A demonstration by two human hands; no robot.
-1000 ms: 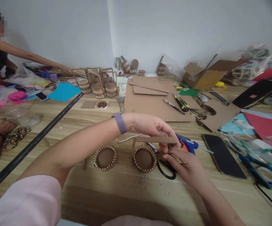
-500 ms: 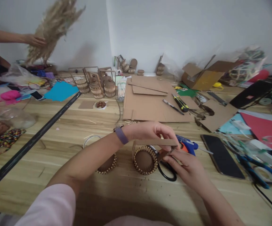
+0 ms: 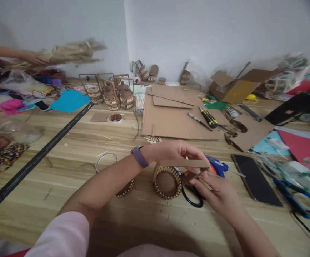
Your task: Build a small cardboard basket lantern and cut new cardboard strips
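In front of me a small round basket [image 3: 155, 184] of cardboard and short sticks lies on its side, its open end towards me. A cardboard strip handle [image 3: 184, 163] runs along its far side and bends at the right end. My left hand [image 3: 184, 150] arches over this handle, fingers closed on its far side near the right end. My right hand [image 3: 215, 182] pinches the handle's right corner between thumb and fingers. Scissors [image 3: 194, 202] with black grips lie beneath the right hand. Just beyond sits a blue glue gun [image 3: 219, 166], partly hidden. Behind my left forearm another basket [image 3: 125, 191] shows partly.
Handled baskets [image 3: 111, 98] stand at the back left, near a dish of brown balls [image 3: 115, 117]. Cardboard sheets [image 3: 168, 123] bear a yellow cutter [image 3: 208, 117]. A phone [image 3: 255, 180] and pliers [image 3: 289, 196] lie right. Another person's hand [image 3: 34, 57] holds dried stalks [image 3: 74, 51].
The other person's bundle of dried stalks has swung down from upright to nearly level. My hands keep their hold on the handle, and the view has shifted slightly.
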